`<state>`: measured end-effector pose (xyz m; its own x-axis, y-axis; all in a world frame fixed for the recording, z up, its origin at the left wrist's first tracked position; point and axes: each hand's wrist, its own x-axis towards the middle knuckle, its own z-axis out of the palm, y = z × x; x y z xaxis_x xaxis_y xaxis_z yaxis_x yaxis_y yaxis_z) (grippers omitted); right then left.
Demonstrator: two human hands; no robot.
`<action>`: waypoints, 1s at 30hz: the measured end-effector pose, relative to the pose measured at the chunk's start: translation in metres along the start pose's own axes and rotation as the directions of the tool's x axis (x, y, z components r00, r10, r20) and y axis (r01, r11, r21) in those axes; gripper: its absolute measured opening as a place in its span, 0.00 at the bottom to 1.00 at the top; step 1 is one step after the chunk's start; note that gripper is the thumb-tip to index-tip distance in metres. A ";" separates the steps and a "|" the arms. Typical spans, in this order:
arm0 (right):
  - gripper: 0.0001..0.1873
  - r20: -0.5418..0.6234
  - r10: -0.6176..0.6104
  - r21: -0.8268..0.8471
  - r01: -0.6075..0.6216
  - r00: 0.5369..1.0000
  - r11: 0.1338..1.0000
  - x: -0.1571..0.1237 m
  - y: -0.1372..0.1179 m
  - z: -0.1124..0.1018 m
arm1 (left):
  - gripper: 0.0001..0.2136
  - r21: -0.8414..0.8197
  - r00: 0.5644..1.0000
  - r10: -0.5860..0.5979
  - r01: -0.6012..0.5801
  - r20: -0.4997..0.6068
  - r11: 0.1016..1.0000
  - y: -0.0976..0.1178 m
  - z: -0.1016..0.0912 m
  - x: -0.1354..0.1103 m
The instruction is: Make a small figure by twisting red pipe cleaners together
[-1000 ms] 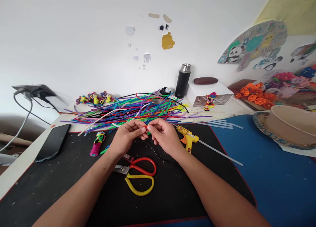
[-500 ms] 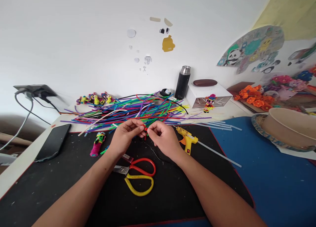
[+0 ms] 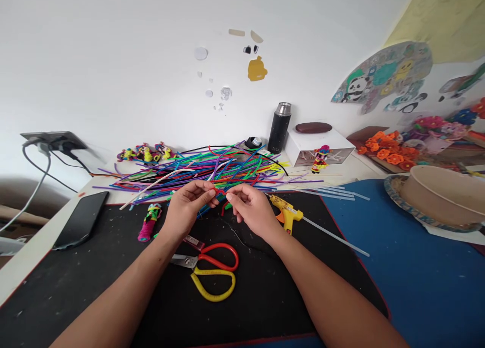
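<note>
Between my hands a short bent red pipe cleaner [image 3: 220,191] is pinched at both sides. My left hand [image 3: 190,205] holds one side between thumb and fingertips; my right hand [image 3: 249,206] grips the other the same way. Just behind lies a heaped pile of coloured pipe cleaners [image 3: 197,172]. In front of my hands rest scissors [image 3: 217,271] with one red and one yellow handle. A yellow glue gun [image 3: 287,214] with a clear glue stick in it lies to the right of my right hand. Left of my left hand is a pink and green pipe-cleaner figure [image 3: 150,221].
A phone [image 3: 84,217] lies at the left edge. At the back stand a black thermos [image 3: 279,128], a white box [image 3: 316,145] and a small figure [image 3: 321,159]. Loose glue sticks [image 3: 337,192] lie on the right, near a beige pot [image 3: 447,196].
My hands have drawn slightly apart, my left a little to the left, so more of the red pipe cleaner shows between them. The view has shifted slightly.
</note>
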<state>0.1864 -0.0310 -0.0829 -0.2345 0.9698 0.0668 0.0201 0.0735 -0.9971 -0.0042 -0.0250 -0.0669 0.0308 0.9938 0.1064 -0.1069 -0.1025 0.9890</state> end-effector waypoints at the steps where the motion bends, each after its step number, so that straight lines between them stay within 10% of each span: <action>1: 0.14 -0.004 -0.013 -0.017 0.013 1.000 1.000 0.000 0.001 0.000 | 0.14 0.006 1.000 -0.001 0.001 0.011 1.000 0.001 0.001 0.000; 11: 0.13 -0.016 -0.181 -0.427 0.157 0.983 0.891 -0.008 -0.010 -0.001 | 0.15 0.115 0.994 -0.026 0.014 0.103 0.993 0.005 0.004 -0.004; 30: 0.16 0.001 0.157 0.115 -0.156 0.988 0.981 -0.001 -0.001 0.007 | 0.14 0.212 0.998 0.051 -0.043 -0.031 0.976 0.001 0.005 -0.006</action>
<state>0.1802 -0.0339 -0.0821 -0.2291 0.9692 -0.0906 -0.0554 -0.1059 -0.9928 0.0008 -0.0312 -0.0656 -0.0058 0.9882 0.1529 0.1052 -0.1515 0.9828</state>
